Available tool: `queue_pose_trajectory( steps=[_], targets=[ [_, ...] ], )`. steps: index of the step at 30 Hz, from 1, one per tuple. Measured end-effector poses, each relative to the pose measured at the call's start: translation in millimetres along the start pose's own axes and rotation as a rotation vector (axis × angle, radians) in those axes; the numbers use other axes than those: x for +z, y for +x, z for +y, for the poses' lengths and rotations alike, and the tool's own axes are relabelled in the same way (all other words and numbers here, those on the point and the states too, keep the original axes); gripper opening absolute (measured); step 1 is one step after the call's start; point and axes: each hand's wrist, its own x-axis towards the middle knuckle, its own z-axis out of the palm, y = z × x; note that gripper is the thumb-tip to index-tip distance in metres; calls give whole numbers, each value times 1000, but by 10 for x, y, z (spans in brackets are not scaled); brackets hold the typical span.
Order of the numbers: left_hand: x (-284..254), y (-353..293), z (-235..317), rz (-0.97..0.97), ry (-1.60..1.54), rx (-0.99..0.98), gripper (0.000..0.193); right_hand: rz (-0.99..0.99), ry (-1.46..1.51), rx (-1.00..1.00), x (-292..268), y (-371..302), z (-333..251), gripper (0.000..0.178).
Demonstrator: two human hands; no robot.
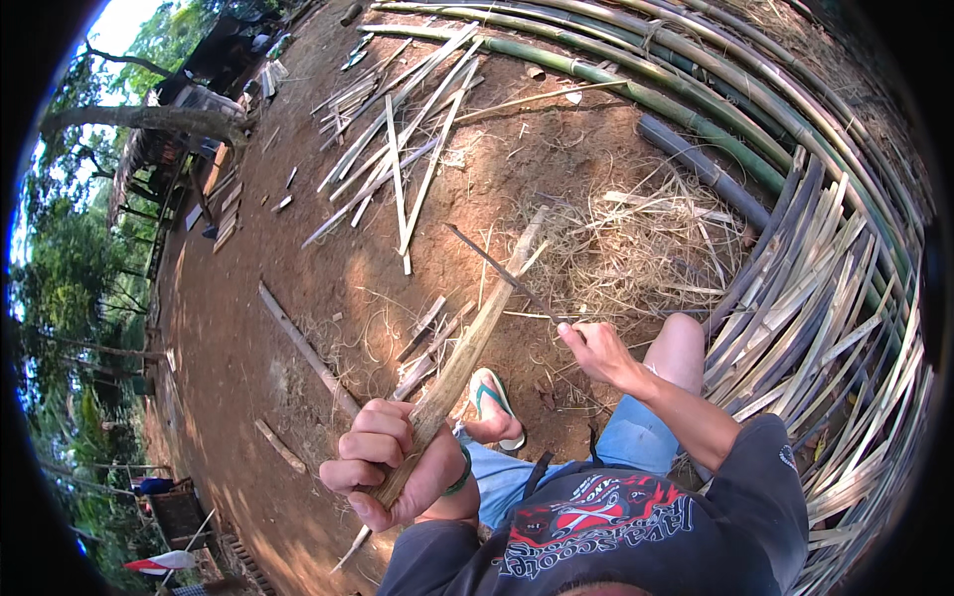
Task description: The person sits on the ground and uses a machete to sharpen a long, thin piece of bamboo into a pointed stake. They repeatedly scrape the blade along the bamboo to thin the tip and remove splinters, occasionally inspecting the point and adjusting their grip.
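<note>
My left hand (pixel 390 462) is closed around a long split bamboo slat (pixel 477 338) that runs up and away over the red earth. My right hand (pixel 596 348) grips the handle of a thin dark blade (pixel 497 268), whose edge lies against the slat's upper part. Below my hands show my knee (pixel 681 343) in blue shorts and my foot in a green flip-flop (pixel 495 402).
Split bamboo strips (pixel 397 149) lie scattered on the ground ahead. A thick stack of slats (pixel 825 318) sits at my right. Long green bamboo poles (pixel 636 70) curve across the top. Shavings (pixel 636 248) cover the earth. Trees and a shed (pixel 179 119) stand left.
</note>
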Motion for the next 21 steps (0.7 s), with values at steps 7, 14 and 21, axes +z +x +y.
queue_pose_trajectory(
  steps=[7,14,21],
  targets=[
    [-79,26,0,-34,13,-10,31,-28,174,-251,175,-180,-76,54],
    [-190,37,-16,21,-18,-12,31,-45,84,-83,107,36,-148,59],
    [-244,172,-51,61,-33,-56,31,44,7,290,162,585,1049,75]
  ],
)
